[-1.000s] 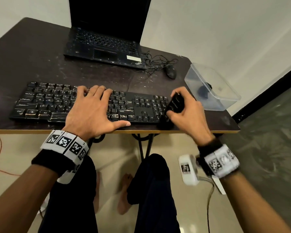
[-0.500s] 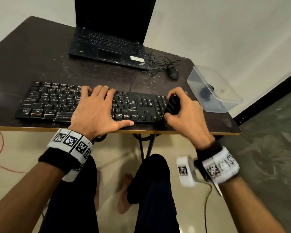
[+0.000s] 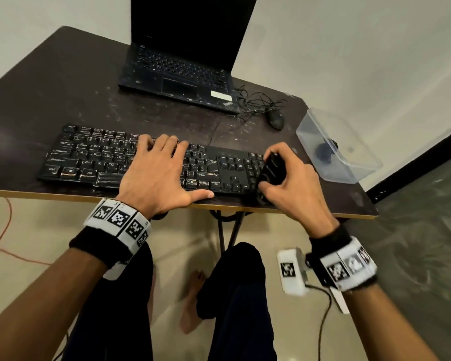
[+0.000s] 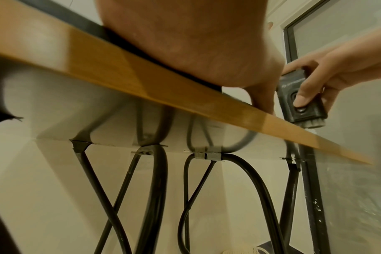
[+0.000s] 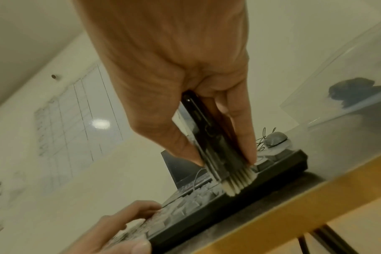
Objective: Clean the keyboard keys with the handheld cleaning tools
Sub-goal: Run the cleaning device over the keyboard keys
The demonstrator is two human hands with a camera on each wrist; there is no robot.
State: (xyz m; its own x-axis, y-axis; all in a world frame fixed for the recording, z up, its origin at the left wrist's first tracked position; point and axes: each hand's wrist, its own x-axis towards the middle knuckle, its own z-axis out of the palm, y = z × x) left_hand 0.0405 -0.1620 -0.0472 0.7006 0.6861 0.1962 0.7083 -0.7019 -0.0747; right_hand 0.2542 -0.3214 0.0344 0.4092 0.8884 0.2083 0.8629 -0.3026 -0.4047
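— Fingers first: how do they lie on the keyboard (image 3: 151,162)?

— Left hand (image 3: 155,175) lies flat across the keyboard's middle keys, fingers straight and spread, thumb stretched out along the keyboard's near edge. It holds nothing; it only presses down on the keys.

— And to the right of that?

— Right hand (image 3: 294,183) sits at the keyboard's right end, over the number pad. Its fingers are curled round a black brush (image 3: 272,166), thumb on one flat side, the other fingers on the far side.

— Where is the brush against those fingers?

— In the right wrist view the brush (image 5: 215,147) stands nearly upright, clamped between thumb and fingertips (image 5: 248,151), with its pale bristles (image 5: 237,180) sticking out below them and touching the keyboard's front right corner. The left wrist view shows the thumb lying over a round button on the brush body (image 4: 300,98).

— What lies around the keyboard?

— It rests on a dark table (image 3: 50,100), close to the table's near edge. Behind the keyboard stands an open laptop (image 3: 182,61) with a dark screen. Right of the laptop, behind the keyboard's right end, are a tangled cable and a mouse (image 3: 276,119). Further right of the keyboard, near the table's corner, is a clear plastic box (image 3: 349,165) with something dark inside that I cannot make out.
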